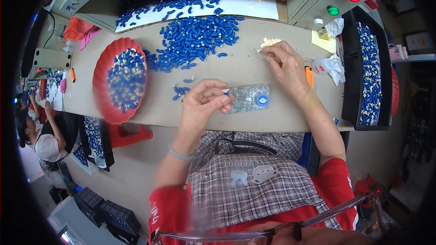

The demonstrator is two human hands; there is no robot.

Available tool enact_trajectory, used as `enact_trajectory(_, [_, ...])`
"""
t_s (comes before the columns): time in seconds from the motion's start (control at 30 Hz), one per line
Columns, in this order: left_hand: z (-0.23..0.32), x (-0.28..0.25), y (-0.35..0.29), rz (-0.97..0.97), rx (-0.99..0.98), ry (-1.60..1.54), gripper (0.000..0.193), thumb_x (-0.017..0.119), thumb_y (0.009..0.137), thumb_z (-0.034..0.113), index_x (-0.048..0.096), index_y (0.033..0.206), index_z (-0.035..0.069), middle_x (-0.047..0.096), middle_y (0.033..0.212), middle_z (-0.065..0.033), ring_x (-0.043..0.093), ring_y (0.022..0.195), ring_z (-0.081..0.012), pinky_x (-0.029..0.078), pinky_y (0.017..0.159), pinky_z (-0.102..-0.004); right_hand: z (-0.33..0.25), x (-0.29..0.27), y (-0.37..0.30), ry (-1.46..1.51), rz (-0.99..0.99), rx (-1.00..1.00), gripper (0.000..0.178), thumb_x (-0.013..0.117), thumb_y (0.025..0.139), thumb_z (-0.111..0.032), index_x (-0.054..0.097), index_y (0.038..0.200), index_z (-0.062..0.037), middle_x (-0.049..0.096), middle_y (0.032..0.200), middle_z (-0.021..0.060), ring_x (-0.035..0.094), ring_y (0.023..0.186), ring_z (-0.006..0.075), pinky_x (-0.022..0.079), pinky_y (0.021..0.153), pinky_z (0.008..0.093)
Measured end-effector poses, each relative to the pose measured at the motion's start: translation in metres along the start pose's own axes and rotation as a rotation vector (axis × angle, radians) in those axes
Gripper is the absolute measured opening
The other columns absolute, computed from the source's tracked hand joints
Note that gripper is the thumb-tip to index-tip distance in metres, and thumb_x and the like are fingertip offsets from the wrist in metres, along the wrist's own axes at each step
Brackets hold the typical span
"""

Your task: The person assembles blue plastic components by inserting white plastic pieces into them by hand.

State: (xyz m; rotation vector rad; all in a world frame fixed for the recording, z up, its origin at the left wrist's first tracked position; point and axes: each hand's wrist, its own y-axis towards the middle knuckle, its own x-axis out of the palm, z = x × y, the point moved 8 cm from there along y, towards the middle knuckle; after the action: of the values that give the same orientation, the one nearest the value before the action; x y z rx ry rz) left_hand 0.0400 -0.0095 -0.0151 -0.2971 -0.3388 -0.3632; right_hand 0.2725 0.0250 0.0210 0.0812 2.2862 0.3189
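My left hand (206,102) pinches a small curved blue plastic piece (225,93) with a cream-coloured tip, over the left end of a grey speckled block (245,98). A round blue fitting (262,100) is on the block's right end. Beyond the block, my right hand (286,63) reaches down to a little heap of cream-coloured pieces (271,42). Its index fingertip is by one loose cream piece, with the thumb apart from it. Several blue pieces (180,91) lie just left of my left hand. The hand hides most of the piece it holds.
A large pile of blue pieces (195,38) covers the table's far middle. Left stands a red oval tray (102,79) of blue-and-cream pieces; right, a black bin (352,81) of similar ones. An orange-labelled item (309,77) lies beside my right wrist. A co-worker (47,140) sits far left.
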Motion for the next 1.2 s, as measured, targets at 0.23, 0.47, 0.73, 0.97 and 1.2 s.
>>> enact_trajectory(0.23, [-0.010, 0.006, 0.004, -0.122, -0.146, -0.309, 0.025, 0.071, 0.092, 0.004, 0.063, 0.116, 0.001, 0.074, 0.095, -0.0162, 0.070, 0.075, -0.0139, 0.058, 0.068, -0.0238, -0.006, 0.015, 0.014, -0.273, 0.060, -0.265, 0.011, 0.070, 0.083, -0.004, 0.071, 0.094, -0.0054, 0.063, 0.096, 0.0087, 0.068, 0.086, 0.0264, 0.059, 0.070, 0.0389])
enact_trajectory(0.47, [-0.007, -0.002, 0.004, -0.082, -0.157, -0.164, 0.021, 0.071, 0.093, 0.006, 0.065, 0.113, 0.003, 0.073, 0.094, -0.0143, 0.069, 0.072, -0.0120, 0.056, 0.066, -0.0221, -0.021, 0.011, 0.014, -0.291, 0.074, -0.333, 0.006, 0.070, 0.083, -0.004, 0.067, 0.088, -0.0041, 0.063, 0.092, 0.0084, 0.068, 0.085, 0.0261, 0.059, 0.069, 0.0385])
enact_trajectory(0.73, [0.058, -0.018, -0.012, 0.209, 0.357, 1.057, 0.010, 0.073, 0.086, 0.004, 0.070, 0.095, 0.002, 0.069, 0.098, -0.0110, 0.070, 0.074, -0.0236, 0.054, 0.062, -0.0323, -0.012, -0.005, -0.003, -0.035, 0.027, -0.165, 0.007, 0.067, 0.087, -0.001, 0.065, 0.093, -0.0014, 0.065, 0.087, 0.0119, 0.067, 0.076, 0.0265, 0.056, 0.069, 0.0359])
enact_trajectory(0.97, [0.066, -0.008, 0.002, 0.186, 0.458, 1.358, 0.012, 0.071, 0.083, 0.004, 0.071, 0.095, 0.004, 0.064, 0.098, -0.0100, 0.066, 0.083, -0.0304, 0.053, 0.069, -0.0407, 0.028, 0.007, -0.027, 0.552, -0.125, 0.306, 0.011, 0.069, 0.093, -0.005, 0.073, 0.103, -0.0012, 0.067, 0.088, 0.0012, 0.060, 0.073, 0.0059, 0.050, 0.065, 0.0212])
enact_trajectory(1.2, [0.063, 0.034, 0.053, 0.093, 0.741, 1.475, 0.022, 0.066, 0.083, -0.002, 0.070, 0.104, 0.003, 0.063, 0.100, -0.0096, 0.065, 0.090, -0.0280, 0.055, 0.072, -0.0374, 0.018, 0.003, -0.035, 0.563, -0.199, 0.284, 0.017, 0.066, 0.094, -0.001, 0.072, 0.110, -0.0001, 0.069, 0.094, 0.0010, 0.062, 0.081, 0.0047, 0.050, 0.071, 0.0189])
